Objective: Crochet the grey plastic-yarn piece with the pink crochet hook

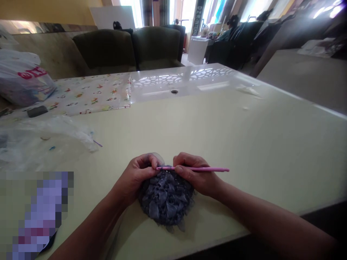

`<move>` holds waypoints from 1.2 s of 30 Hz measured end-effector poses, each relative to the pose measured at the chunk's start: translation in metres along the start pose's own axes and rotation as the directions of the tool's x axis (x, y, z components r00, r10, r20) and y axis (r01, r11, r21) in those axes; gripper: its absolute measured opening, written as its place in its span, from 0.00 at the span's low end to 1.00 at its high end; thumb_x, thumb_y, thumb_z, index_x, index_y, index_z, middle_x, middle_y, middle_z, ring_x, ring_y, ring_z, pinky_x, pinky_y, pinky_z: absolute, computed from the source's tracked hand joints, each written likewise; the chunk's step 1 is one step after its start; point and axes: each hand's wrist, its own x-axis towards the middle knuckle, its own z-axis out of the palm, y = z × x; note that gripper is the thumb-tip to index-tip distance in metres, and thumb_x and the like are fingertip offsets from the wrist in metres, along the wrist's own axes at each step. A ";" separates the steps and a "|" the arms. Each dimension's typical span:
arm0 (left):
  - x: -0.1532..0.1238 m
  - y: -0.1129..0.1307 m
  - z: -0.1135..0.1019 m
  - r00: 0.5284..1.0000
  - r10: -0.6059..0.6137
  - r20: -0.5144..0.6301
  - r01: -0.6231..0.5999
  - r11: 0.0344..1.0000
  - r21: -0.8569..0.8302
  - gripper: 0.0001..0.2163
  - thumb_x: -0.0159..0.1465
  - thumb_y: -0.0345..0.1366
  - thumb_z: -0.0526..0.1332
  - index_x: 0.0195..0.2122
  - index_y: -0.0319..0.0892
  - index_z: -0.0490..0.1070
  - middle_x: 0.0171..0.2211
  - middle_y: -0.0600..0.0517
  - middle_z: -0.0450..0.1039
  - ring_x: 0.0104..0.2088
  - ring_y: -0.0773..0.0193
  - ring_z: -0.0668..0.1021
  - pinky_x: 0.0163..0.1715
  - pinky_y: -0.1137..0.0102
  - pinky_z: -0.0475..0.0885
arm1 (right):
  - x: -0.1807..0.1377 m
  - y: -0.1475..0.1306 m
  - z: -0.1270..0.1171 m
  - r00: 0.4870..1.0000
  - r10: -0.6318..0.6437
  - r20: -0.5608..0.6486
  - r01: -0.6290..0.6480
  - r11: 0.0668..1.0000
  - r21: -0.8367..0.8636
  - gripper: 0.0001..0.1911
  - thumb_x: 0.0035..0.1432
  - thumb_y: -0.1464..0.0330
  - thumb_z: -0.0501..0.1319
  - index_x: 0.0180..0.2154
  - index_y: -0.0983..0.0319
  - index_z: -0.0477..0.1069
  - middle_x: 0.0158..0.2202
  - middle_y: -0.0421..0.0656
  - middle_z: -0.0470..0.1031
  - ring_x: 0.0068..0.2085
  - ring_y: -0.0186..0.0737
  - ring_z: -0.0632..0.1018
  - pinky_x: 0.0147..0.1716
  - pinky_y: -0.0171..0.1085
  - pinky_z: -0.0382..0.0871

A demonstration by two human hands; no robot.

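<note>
Head view: grey piece (pixel 166 198) sits front and centre over the near part of the pale yellow tabletop (pixel 230 144), between both hands. Rounded, dark blue-grey, bumpy knotted body. Thin translucent petal-like flaps all over, paler at their edges, a few poking out past the bottom rim. Another sheer flap shows above the left fingers.

Left hand (pixel 142 169): thumb and index pinched nearly together on the piece's upper left edge, other fingers curled. Right hand (pixel 193 173): thumb and fingers closed on pink rod (pixel 208 169), slim, smooth, roughly level, long end out to the right. Its other end reaches the left fingertips along the piece's top edge; tip shape too small to make out.

Containers: white plastic bag (pixel 25 77) at far left, red print, bulging; contents show through only as a blurred bluish mix. Clear plastic film (pixel 59 130) lies crumpled nearer, small blue and brown bits in or under it, can't tell which. Thin purple stick (pixel 98 143) by its right edge.

Others: glossy floral sheet (pixel 105 90) under the white bag, dark grey stubby block (pixel 37 111) in front of the bag, round dark hole (pixel 174 92) in the shiny white strip, dark padded chairs (pixel 105 48) behind.
</note>
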 end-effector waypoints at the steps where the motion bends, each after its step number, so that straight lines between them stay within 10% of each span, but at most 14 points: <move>1: 0.000 -0.002 0.000 1.000 -0.014 0.008 0.014 1.000 -0.014 0.09 0.53 0.31 0.71 0.25 0.40 0.70 0.31 0.54 0.72 0.32 0.68 0.72 0.32 0.74 0.67 | 0.000 0.000 0.001 1.000 0.004 -0.016 -0.003 1.000 0.012 0.14 0.63 0.61 0.61 0.29 0.62 0.67 0.23 0.35 0.61 0.24 0.29 0.60 0.23 0.30 0.55; 10: 0.000 0.032 -0.029 0.954 -0.005 0.300 -0.173 0.810 0.561 0.08 0.61 0.37 0.65 0.26 0.41 0.74 0.50 0.47 0.71 0.56 0.50 0.70 0.55 0.64 0.63 | 0.005 -0.003 -0.010 0.984 0.069 -0.166 -0.026 0.969 0.247 0.16 0.61 0.58 0.65 0.29 0.62 0.69 0.23 0.35 0.62 0.24 0.28 0.59 0.21 0.30 0.51; 14: -0.003 0.038 -0.039 0.919 0.117 0.377 -0.259 0.899 0.352 0.09 0.63 0.36 0.63 0.27 0.44 0.79 0.56 0.48 0.71 0.61 0.46 0.67 0.61 0.58 0.59 | 0.006 -0.004 -0.011 0.973 0.086 -0.215 -0.016 0.951 0.308 0.17 0.60 0.57 0.65 0.28 0.62 0.69 0.21 0.34 0.61 0.22 0.28 0.57 0.20 0.30 0.50; 17: -0.002 0.026 -0.032 0.911 0.283 0.300 -0.304 0.952 0.027 0.15 0.64 0.38 0.61 0.52 0.53 0.77 0.58 0.48 0.72 0.62 0.48 0.67 0.63 0.54 0.58 | 0.005 -0.004 -0.006 0.965 0.036 -0.261 0.024 0.975 0.223 0.16 0.61 0.57 0.64 0.28 0.62 0.68 0.21 0.34 0.60 0.22 0.28 0.57 0.21 0.30 0.51; 20: -0.001 0.011 -0.016 0.964 0.170 0.203 -0.165 0.985 -0.040 0.32 0.63 0.34 0.64 0.67 0.62 0.57 0.56 0.49 0.74 0.58 0.54 0.72 0.58 0.59 0.64 | 0.001 -0.003 0.001 0.958 -0.063 -0.279 0.077 0.996 0.040 0.15 0.63 0.59 0.62 0.28 0.62 0.67 0.22 0.35 0.62 0.24 0.29 0.60 0.22 0.30 0.54; 27: -0.006 -0.003 0.011 0.998 0.053 0.041 -0.054 0.999 0.010 0.41 0.60 0.32 0.69 0.68 0.69 0.49 0.37 0.57 0.74 0.37 0.69 0.75 0.43 0.71 0.69 | -0.010 0.002 0.014 0.967 -0.223 -0.121 0.180 0.939 -0.291 0.09 0.64 0.65 0.59 0.32 0.61 0.68 0.22 0.34 0.65 0.21 0.27 0.63 0.21 0.28 0.57; 36: -0.012 0.002 0.014 0.999 0.040 -0.017 -0.033 0.955 0.296 0.43 0.59 0.33 0.69 0.69 0.68 0.46 0.32 0.59 0.73 0.34 0.70 0.73 0.41 0.71 0.66 | -0.006 0.003 0.007 0.926 -0.345 0.155 0.378 0.827 -0.416 0.16 0.69 0.58 0.52 0.33 0.62 0.65 0.24 0.35 0.64 0.23 0.28 0.64 0.24 0.30 0.58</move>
